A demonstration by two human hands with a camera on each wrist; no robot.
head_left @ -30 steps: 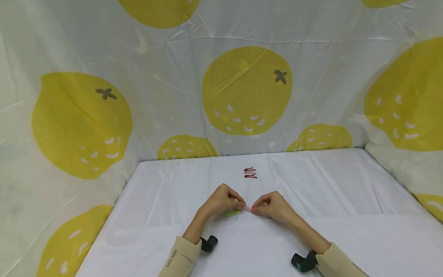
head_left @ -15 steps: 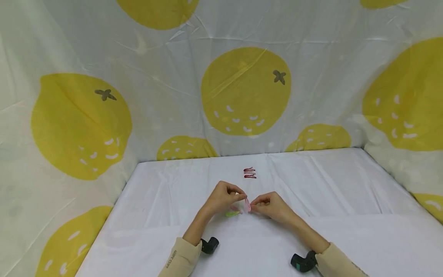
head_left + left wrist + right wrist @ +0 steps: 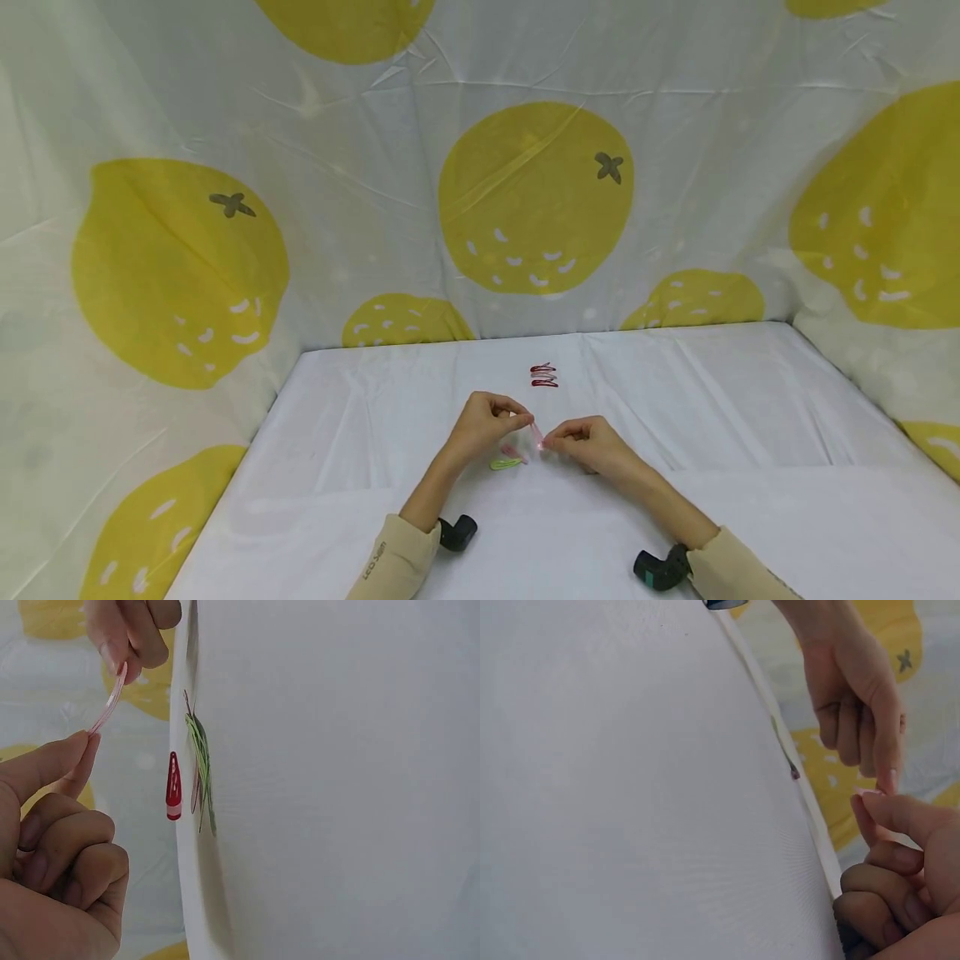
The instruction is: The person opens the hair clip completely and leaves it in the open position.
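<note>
A pink snap hair clip is stretched between my two hands above the table. My left hand pinches one end between thumb and forefinger. The other end is pinched by the fingertips of my right hand. In the right wrist view, fingers hide most of the pink clip. Below the left hand lie a green hair clip and another pink clip. Seen edge-on in the left wrist view, the green clips look bunched together.
Farther back on the white-covered table, several red and pink hair clips lie in a short stack-like row. A lemon-print cloth hangs behind and at the sides. Each wrist carries a black camera mount.
The hands first held the pink clip close together and level. Since then my left hand has risen slightly, and the clip has turned steeper, showing more between the fingertips.
</note>
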